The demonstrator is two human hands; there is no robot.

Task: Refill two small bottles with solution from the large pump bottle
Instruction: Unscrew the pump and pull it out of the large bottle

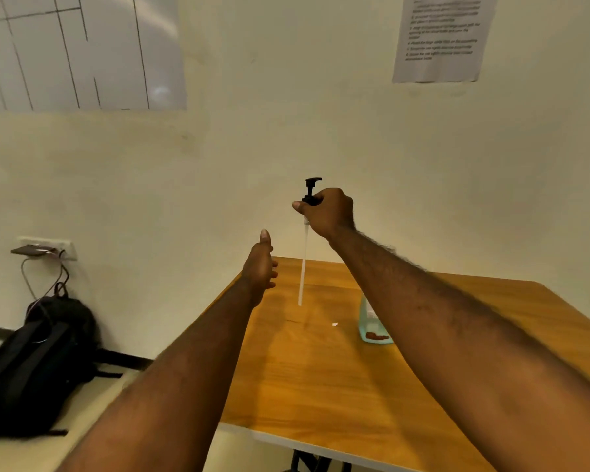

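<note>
Large pump bottle stands on the wooden table, pale blue-green, its upper part hidden behind my right forearm; the black pump head is up in the air, apart from the bottle; my right hand is curled tight round its collar; the white dip tube hangs down, its tip above the tabletop, left of the bottle; my left hand hovers just left of the tube, fingers loose and apart, thumb up, holding nothing; a black backpack sits on the floor at far left.
</note>
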